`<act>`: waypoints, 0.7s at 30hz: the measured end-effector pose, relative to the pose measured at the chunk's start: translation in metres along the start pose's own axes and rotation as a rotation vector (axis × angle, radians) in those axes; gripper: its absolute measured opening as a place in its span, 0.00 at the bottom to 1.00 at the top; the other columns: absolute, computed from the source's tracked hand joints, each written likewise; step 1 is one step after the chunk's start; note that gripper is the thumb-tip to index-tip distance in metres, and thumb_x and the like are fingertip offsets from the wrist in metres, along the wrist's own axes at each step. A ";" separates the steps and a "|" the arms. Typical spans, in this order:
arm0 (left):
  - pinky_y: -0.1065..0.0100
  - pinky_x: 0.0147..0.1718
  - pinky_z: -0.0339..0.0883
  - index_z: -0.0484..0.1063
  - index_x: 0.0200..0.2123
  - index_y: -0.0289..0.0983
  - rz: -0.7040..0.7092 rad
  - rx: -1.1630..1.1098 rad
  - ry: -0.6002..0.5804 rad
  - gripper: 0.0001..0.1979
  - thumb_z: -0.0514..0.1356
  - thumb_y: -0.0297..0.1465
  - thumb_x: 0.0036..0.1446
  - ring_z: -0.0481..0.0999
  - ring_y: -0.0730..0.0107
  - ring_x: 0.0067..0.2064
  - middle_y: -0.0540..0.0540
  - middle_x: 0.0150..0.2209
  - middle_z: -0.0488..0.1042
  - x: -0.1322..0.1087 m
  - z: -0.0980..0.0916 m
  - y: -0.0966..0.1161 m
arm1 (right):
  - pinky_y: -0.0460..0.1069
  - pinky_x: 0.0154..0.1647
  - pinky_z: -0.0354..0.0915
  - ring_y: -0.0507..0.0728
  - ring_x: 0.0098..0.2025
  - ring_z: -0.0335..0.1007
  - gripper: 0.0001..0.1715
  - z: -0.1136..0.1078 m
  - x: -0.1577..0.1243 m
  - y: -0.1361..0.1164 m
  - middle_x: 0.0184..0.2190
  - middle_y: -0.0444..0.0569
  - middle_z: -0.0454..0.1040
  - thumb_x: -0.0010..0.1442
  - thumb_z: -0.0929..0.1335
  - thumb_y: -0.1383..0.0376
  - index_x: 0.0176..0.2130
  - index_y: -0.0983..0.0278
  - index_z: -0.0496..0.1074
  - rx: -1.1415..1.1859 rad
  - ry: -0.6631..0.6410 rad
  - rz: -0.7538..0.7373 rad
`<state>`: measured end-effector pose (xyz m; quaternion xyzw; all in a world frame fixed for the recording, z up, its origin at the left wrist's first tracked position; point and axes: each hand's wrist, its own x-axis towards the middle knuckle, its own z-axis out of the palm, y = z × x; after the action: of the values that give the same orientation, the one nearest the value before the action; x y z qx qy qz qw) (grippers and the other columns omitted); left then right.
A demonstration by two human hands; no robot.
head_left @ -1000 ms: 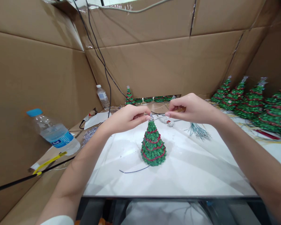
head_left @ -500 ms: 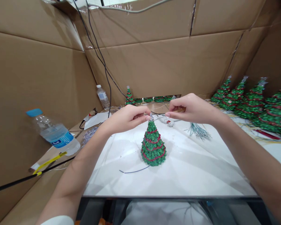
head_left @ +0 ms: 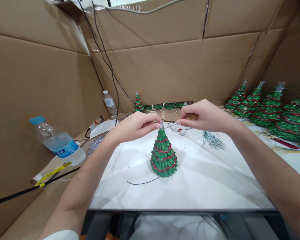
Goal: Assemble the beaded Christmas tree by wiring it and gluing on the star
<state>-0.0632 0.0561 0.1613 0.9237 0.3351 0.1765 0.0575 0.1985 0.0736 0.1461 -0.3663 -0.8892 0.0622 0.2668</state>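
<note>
A small green tree (head_left: 164, 156) with red garlands stands upright on the white tabletop (head_left: 202, 183). At its silvery top, my left hand (head_left: 143, 125) pinches the tip between thumb and forefinger. To the right, my right hand (head_left: 196, 116) is closed round a thin tool (head_left: 192, 117) with a brownish handle; its fine metal shaft points left and reaches the tree's top. A dark blue wire (head_left: 143, 183) lies on the table and runs to the tree's base.
Several similar trees (head_left: 272, 108) line the right side, beside a bundle of green-white wires (head_left: 212, 140) and a red tool (head_left: 286, 143). A large water bottle (head_left: 62, 145) leans at left; a smaller bottle (head_left: 110, 104) is farther back. Black cables (head_left: 112, 66) hang down.
</note>
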 end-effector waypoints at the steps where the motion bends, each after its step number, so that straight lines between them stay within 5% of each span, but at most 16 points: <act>1: 0.74 0.24 0.53 0.72 0.37 0.35 0.001 0.001 0.001 0.12 0.53 0.36 0.66 0.60 0.76 0.23 0.54 0.22 0.63 0.000 0.000 0.000 | 0.45 0.25 0.50 0.45 0.20 0.56 0.18 0.000 0.000 0.000 0.20 0.40 0.66 0.60 0.67 0.53 0.28 0.63 0.70 0.001 0.001 -0.001; 21: 0.73 0.24 0.53 0.72 0.38 0.35 -0.003 -0.006 -0.012 0.13 0.52 0.36 0.66 0.60 0.75 0.23 0.54 0.22 0.63 0.000 -0.001 0.001 | 0.44 0.25 0.51 0.46 0.21 0.59 0.17 0.000 -0.001 -0.002 0.21 0.41 0.69 0.61 0.66 0.54 0.28 0.64 0.70 -0.002 -0.008 -0.005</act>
<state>-0.0627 0.0559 0.1623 0.9242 0.3354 0.1717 0.0628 0.1980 0.0720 0.1464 -0.3642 -0.8912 0.0622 0.2631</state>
